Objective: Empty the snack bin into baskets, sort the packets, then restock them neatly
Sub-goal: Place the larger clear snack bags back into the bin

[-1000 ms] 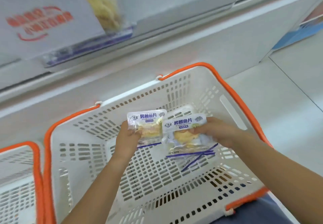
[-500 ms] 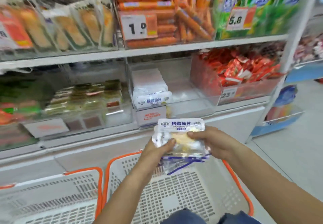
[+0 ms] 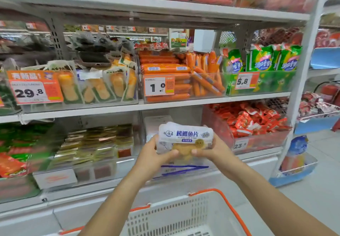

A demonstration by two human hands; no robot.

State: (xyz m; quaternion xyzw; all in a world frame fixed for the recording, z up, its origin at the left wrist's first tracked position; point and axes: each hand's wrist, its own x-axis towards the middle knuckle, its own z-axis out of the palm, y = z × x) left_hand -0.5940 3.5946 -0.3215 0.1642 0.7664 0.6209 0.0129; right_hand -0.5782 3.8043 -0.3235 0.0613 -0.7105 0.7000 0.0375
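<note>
Cod fillet packets (image 3: pixel 185 140) are up in front of the clear snack bin (image 3: pixel 152 125) on the lower shelf (image 3: pixel 128 186), a small stack of glossy white plastic pouches with blue lettering and a see-through window showing golden, crumbly-looking fish pieces. Left hand (image 3: pixel 156 154) and right hand (image 3: pixel 211 150) both grip the stack from either side, thumbs curled over the front. Below sits a white perforated plastic basket (image 3: pixel 184 215) with an orange rim, and orange sausage sticks (image 3: pixel 174 81) fill the bin above.

2 bare forearms, no sleeves (nor watch), hands (image 3: pixel 184 153) ungloved
</note>
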